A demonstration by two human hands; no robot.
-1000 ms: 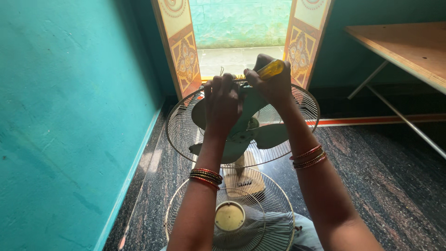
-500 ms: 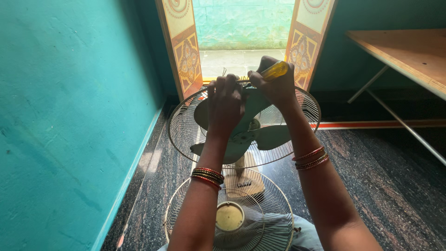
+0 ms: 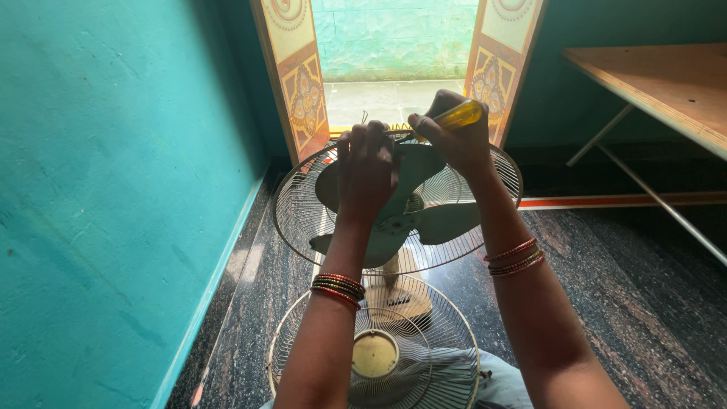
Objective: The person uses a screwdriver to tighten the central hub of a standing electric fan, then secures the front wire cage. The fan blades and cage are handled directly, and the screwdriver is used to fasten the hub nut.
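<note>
- nearest the lap: loose round wire fan guard (image 3: 424,363), thin chrome spokes, dull yellow centre disc, lying over dark speckled polished stone floor (image 3: 621,303).
- beyond it: standing fan's rear wire guard (image 3: 303,212), tilted, pale green plastic blades (image 3: 443,220) inside.
- left hand (image 3: 366,170) fingers curled shut on the guard's top rim.
- right hand (image 3: 458,140) fist closed around a translucent yellow screwdriver (image 3: 458,116), tip at the rim beside the left hand.
- sides: matte teal wall (image 3: 113,189) left; plywood table (image 3: 666,76) right.
- far: painted door panels (image 3: 299,83), sunlit yard.
</note>
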